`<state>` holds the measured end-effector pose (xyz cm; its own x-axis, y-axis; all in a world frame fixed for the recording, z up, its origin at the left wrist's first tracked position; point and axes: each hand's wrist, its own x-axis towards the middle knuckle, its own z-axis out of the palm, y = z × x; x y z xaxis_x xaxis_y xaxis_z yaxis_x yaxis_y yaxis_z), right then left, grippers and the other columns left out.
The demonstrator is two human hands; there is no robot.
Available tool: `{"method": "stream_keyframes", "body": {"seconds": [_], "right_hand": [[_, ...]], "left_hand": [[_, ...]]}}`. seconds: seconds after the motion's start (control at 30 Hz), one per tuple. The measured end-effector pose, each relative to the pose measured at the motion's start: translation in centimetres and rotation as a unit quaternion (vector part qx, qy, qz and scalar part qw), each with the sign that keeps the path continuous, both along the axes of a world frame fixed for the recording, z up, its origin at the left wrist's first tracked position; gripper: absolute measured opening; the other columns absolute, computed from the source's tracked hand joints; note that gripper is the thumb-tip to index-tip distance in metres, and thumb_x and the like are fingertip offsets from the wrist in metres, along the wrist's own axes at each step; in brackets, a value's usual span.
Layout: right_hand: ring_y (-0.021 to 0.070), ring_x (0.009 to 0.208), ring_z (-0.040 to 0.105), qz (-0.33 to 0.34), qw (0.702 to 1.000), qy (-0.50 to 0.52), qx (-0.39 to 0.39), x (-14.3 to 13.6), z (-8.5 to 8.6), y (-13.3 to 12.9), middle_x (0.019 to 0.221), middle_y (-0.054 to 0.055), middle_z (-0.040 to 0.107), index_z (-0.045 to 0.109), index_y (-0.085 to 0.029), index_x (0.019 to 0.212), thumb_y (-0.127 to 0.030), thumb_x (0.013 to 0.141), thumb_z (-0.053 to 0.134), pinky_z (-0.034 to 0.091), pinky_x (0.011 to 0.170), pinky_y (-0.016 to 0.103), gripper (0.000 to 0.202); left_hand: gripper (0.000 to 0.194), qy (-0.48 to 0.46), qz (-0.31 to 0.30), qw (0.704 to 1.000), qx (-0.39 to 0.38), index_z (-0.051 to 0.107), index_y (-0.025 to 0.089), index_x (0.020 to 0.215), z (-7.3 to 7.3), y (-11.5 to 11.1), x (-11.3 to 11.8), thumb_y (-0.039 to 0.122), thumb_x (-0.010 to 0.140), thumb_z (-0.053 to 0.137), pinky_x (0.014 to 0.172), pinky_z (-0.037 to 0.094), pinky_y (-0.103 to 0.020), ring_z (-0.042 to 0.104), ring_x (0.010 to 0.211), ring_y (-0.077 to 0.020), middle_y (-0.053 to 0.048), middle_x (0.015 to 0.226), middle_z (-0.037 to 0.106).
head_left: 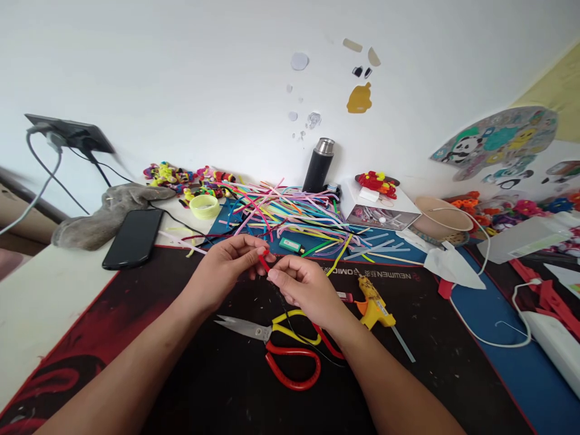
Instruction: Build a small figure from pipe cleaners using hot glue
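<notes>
Evidently the shaping is at an early stage: a short red strip point(264, 261) (fuzzy craft stem, by the look of the heap beyond it) sits between the fingertips of both hands, with a small bend or knob at its upper end. The left hand point(226, 264) pinches that end between thumb and forefinger; the right hand point(308, 287) pinches it lower down, so that the two grips almost meet. Some bending seems done, but nothing else shows joined to the strip, so most of the forming is probably left.

Just below the grip lie scissors point(261, 332), untouched, on the dark mat point(203, 386). To the right of the grip, a yellow glue gun point(374, 304) rests unheld. Just beyond the grip is a green item point(291, 244), and behind it the heap of coloured stems point(290, 211). Farther off, beyond and to the left, small colourful figures point(167, 175) sit, apparently finished.

The fingers cover much of the strip, leaving its full length and lower end unseen. A thin black strand point(290, 323) emerges below the right hand; its start is hidden. The right arm partly covers a curved red piece point(330, 342), which is hard to identify.
</notes>
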<state>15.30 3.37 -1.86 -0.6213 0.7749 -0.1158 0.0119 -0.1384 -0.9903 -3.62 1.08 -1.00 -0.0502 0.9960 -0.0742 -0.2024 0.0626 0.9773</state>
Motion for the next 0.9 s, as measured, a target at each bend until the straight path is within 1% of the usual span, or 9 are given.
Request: {"method": "stream_keyframes", "body": {"seconds": [0.13, 0.27, 0.53, 0.7, 0.9], "right_hand": [[0.0076, 0.046, 0.036, -0.021, 1.0, 0.002, 0.0, 0.01, -0.25, 0.34, 0.056, -0.009, 0.047, 0.064, -0.02, 0.085, -0.056, 0.088, 0.074, 0.027, 0.045, 0.023, 0.037], [0.0072, 0.045, 0.036, -0.034, 0.999, 0.011, -0.012, 0.02, -0.22, 0.5, 0.055, -0.009, 0.045, 0.062, -0.02, 0.082, -0.056, 0.086, 0.075, 0.026, 0.045, 0.023, 0.038], [0.0063, 0.044, 0.036, -0.056, 0.998, -0.003, -0.019, 0.2, -0.39, 0.62, 0.057, -0.009, 0.046, 0.058, -0.021, 0.078, -0.047, 0.087, 0.074, 0.026, 0.044, 0.023, 0.032], [0.0066, 0.045, 0.038, -0.057, 0.998, -0.022, -0.006, 0.22, -0.27, 0.7, 0.056, -0.009, 0.046, 0.058, -0.021, 0.078, -0.043, 0.089, 0.071, 0.026, 0.045, 0.022, 0.028], [0.0062, 0.045, 0.039, -0.048, 0.999, -0.016, -0.006, 0.32, -0.33, 0.64, 0.058, -0.009, 0.048, 0.057, -0.02, 0.078, -0.044, 0.091, 0.07, 0.026, 0.044, 0.022, 0.029]], "left_hand": [[0.037, 0.001, -0.029, 1.0, 0.003, 0.077, 0.018, 0.091, -0.09, -0.19, 0.15, 0.049, 0.077, 0.091, 0.056, 0.049, -0.023, 0.066, 0.064, -0.0144, -0.002, 0.074, 0.074], [0.035, -0.005, -0.041, 0.999, 0.003, 0.079, 0.017, 0.092, 0.04, -0.29, 0.09, 0.048, 0.079, 0.09, 0.057, 0.05, -0.023, 0.068, 0.066, -0.0148, -0.004, 0.076, 0.076], [0.036, -0.053, -0.058, 0.997, -0.026, 0.083, 0.016, 0.094, 0.05, -0.29, 0.04, 0.045, 0.077, 0.093, 0.058, 0.054, -0.022, 0.073, 0.069, -0.0174, -0.007, 0.077, 0.078], [0.04, -0.064, -0.076, 0.994, -0.041, 0.084, 0.015, 0.1, 0.07, -0.45, -0.09, 0.046, 0.077, 0.092, 0.062, 0.057, -0.023, 0.076, 0.074, -0.0193, -0.01, 0.083, 0.081], [0.034, -0.054, -0.078, 0.995, -0.025, 0.083, 0.017, 0.099, 0.23, -0.48, -0.14, 0.04, 0.076, 0.094, 0.062, 0.057, -0.022, 0.075, 0.074, -0.0179, -0.008, 0.083, 0.081]]}}
